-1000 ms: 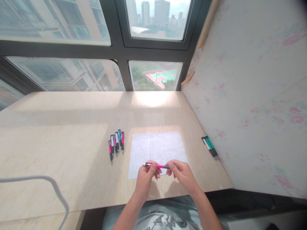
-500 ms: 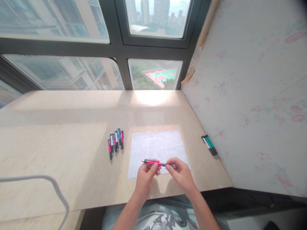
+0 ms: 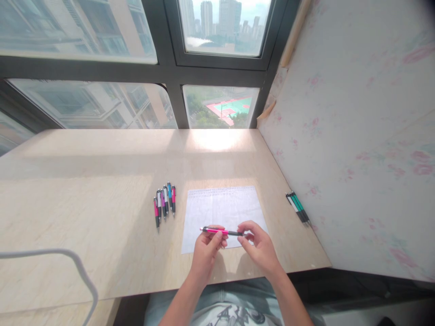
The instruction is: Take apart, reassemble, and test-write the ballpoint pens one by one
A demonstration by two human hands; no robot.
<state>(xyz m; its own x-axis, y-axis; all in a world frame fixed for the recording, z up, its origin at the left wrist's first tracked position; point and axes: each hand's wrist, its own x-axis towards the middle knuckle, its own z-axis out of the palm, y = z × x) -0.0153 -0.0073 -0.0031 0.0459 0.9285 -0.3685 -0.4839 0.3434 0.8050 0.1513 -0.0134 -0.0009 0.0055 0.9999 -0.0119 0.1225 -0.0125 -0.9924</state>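
A pink ballpoint pen [image 3: 222, 232] with a black grip lies level between my hands, above the lower part of a white sheet of paper [image 3: 217, 208]. My left hand [image 3: 207, 246] pinches its pink barrel between thumb and fingers, clicker end to the left. My right hand [image 3: 260, 244] has thumb and fingertips closed at the tip end of the black grip; the very tip is partly hidden by those fingers. Rows of small handwriting run along the top of the paper.
Several pens [image 3: 165, 201] in pink, white, purple and blue lie left of the paper. Green and white pens [image 3: 299, 208] rest by the papered wall [image 3: 356, 158] at right. A grey cable-like bar [image 3: 74, 258] curves over the table's [image 3: 84, 194] left front. Windows stand behind.
My right hand has slid slightly right along the pen toward its tip, so more of the black grip shows. My left hand keeps its hold nearly in place.
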